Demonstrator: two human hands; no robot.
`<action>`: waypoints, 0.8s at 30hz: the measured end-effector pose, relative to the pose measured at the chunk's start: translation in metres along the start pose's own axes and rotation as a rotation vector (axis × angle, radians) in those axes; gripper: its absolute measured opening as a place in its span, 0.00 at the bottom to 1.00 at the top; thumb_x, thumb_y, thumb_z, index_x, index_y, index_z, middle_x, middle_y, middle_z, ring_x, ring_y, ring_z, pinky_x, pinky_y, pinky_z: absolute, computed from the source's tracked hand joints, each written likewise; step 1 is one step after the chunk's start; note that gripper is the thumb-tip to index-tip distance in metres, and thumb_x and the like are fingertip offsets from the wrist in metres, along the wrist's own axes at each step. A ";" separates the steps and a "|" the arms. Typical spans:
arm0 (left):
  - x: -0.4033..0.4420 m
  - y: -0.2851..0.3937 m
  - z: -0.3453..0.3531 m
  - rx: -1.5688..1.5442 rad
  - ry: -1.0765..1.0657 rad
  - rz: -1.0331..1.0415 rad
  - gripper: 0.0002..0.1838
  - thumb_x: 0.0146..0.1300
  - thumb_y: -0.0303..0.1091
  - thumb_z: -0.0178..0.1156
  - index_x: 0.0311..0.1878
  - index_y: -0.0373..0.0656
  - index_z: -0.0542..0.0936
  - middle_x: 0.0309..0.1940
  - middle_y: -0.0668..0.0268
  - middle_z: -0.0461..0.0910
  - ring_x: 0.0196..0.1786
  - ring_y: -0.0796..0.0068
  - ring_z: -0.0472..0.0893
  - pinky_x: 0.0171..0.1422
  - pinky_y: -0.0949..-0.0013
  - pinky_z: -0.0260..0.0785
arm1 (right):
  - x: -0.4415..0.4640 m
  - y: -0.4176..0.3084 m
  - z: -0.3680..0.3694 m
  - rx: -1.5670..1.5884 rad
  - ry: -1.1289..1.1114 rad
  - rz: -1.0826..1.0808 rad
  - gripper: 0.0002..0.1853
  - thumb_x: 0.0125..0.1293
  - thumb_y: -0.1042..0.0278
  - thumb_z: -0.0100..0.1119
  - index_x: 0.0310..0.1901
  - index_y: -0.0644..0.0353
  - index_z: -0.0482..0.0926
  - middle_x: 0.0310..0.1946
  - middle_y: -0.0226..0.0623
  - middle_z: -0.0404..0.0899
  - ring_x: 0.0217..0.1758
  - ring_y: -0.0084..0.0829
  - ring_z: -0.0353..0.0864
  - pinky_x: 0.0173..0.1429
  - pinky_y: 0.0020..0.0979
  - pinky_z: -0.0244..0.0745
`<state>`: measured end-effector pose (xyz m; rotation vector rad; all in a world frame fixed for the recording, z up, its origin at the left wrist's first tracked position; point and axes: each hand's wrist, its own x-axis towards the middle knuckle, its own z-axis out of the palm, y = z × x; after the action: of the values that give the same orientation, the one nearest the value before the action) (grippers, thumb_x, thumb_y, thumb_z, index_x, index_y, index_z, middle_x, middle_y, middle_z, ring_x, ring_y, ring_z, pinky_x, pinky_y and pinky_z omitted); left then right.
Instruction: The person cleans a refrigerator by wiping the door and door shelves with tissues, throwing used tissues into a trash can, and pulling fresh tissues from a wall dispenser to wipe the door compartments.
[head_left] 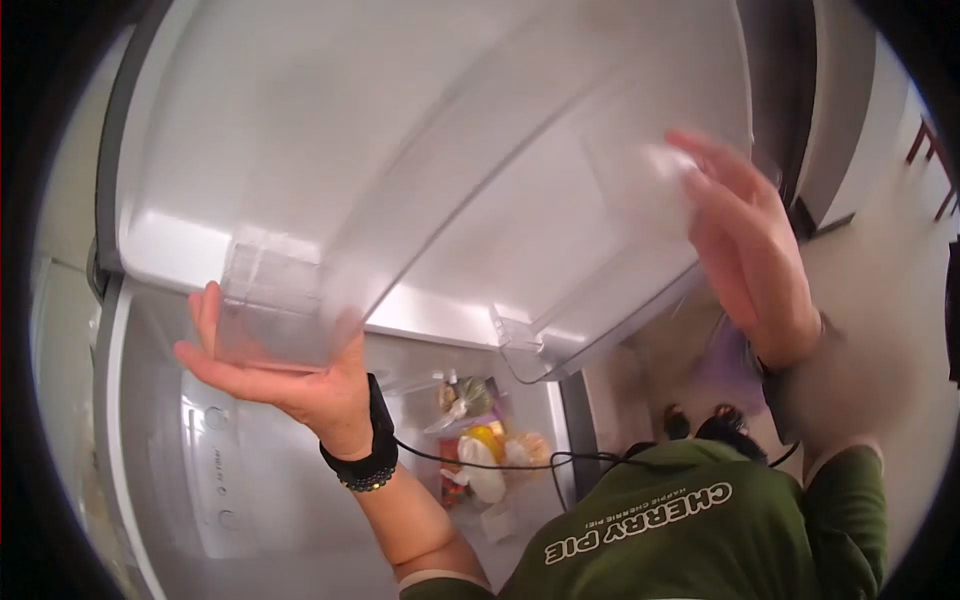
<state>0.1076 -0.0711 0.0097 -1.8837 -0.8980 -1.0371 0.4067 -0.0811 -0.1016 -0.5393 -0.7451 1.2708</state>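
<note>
A clear plastic door shelf (270, 310) slants across the view in front of the white inner side of a fridge door (300, 110). My left hand (290, 385) cups the shelf's lower left end from below, palm up, with the fingers and thumb around it. At the upper right, my right hand (750, 240) has its fingers at the other end of the shelf and seems to grip it; motion smears its fingertips and that end.
Another clear door shelf (525, 350) is fixed to the door. Inside the fridge, bagged food (480, 465) lies beyond my left forearm, near a control panel (215, 465). A black cable (500, 466) runs from my left wrist. Dark red furniture legs (930, 150) stand at far right.
</note>
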 end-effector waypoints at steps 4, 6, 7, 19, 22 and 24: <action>0.002 -0.001 -0.003 0.096 -0.021 0.062 0.64 0.43 0.44 0.76 0.72 0.37 0.38 0.58 0.49 0.64 0.62 0.53 0.66 0.61 0.51 0.65 | 0.021 0.003 0.029 0.229 0.049 -0.342 0.17 0.62 0.74 0.53 0.52 0.71 0.72 0.40 0.36 0.72 0.44 0.25 0.70 0.46 0.26 0.65; 0.003 0.010 -0.002 0.129 -0.048 0.071 0.52 0.50 0.30 0.68 0.71 0.39 0.42 0.56 0.53 0.66 0.57 0.57 0.71 0.61 0.58 0.68 | 0.033 0.007 0.038 0.309 0.097 -0.420 0.16 0.62 0.76 0.52 0.52 0.70 0.72 0.41 0.38 0.73 0.45 0.28 0.71 0.47 0.28 0.66; 0.002 0.012 0.000 0.097 -0.042 0.042 0.51 0.50 0.29 0.67 0.70 0.39 0.43 0.56 0.53 0.66 0.56 0.58 0.71 0.59 0.59 0.71 | 0.040 0.010 0.043 0.342 0.132 -0.458 0.16 0.62 0.76 0.52 0.52 0.70 0.72 0.41 0.38 0.73 0.45 0.30 0.71 0.48 0.29 0.67; 0.010 0.029 0.010 0.099 -0.048 0.009 0.40 0.52 0.22 0.64 0.65 0.37 0.52 0.56 0.56 0.65 0.55 0.62 0.72 0.55 0.62 0.75 | 0.089 0.082 0.136 0.023 0.444 -0.794 0.16 0.58 0.83 0.47 0.50 0.67 0.72 0.45 0.51 0.71 0.47 0.54 0.73 0.51 0.39 0.72; 0.013 0.036 0.016 0.075 -0.058 0.003 0.39 0.53 0.24 0.65 0.65 0.36 0.53 0.55 0.56 0.66 0.56 0.62 0.71 0.57 0.61 0.74 | 0.051 0.101 0.165 0.162 0.368 -0.609 0.15 0.56 0.82 0.52 0.47 0.67 0.73 0.43 0.47 0.71 0.46 0.44 0.74 0.48 0.35 0.73; 0.013 0.035 0.016 0.079 -0.068 0.009 0.39 0.54 0.25 0.65 0.65 0.36 0.53 0.55 0.56 0.67 0.56 0.61 0.71 0.57 0.61 0.73 | 0.027 0.108 0.174 0.235 0.196 -0.482 0.15 0.55 0.84 0.52 0.47 0.66 0.73 0.44 0.47 0.71 0.46 0.44 0.74 0.47 0.34 0.74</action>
<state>0.1480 -0.0704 0.0048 -1.8648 -0.9550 -0.9231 0.2093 -0.0371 -0.0602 -0.2643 -0.5109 0.8272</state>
